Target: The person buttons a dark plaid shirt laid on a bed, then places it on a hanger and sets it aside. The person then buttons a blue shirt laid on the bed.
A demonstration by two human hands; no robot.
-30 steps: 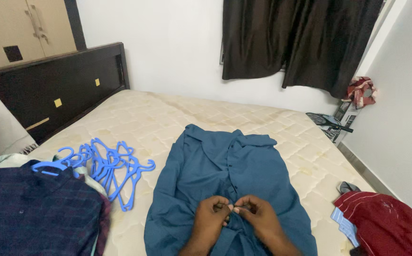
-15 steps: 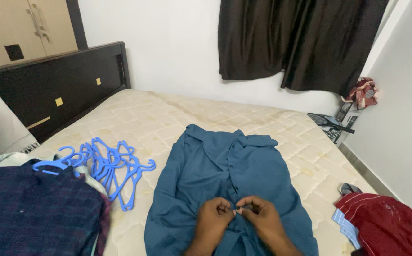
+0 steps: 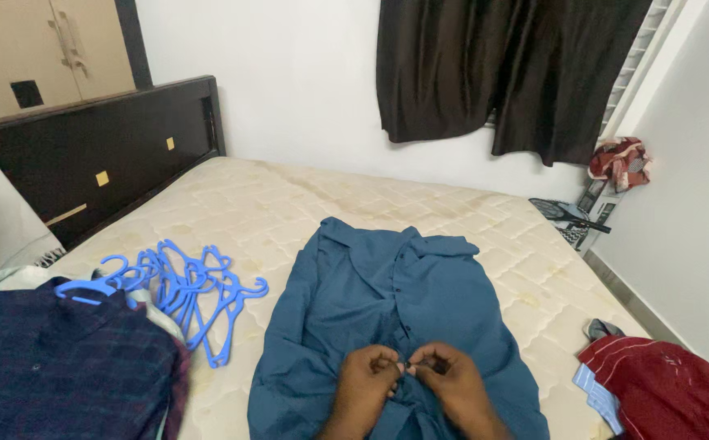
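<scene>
- We can't see what our left hand and right hand pinch on the blue shirt: fingertips cover it, too small.
- Both forearms and the shirt hem run off the bottom edge.
- Dark plaid garment cut off at left and bottom edges; it hides part of the blue hangers.
- Red garment clipped by the right corner.
- Items by the far wall too small to identify.
</scene>
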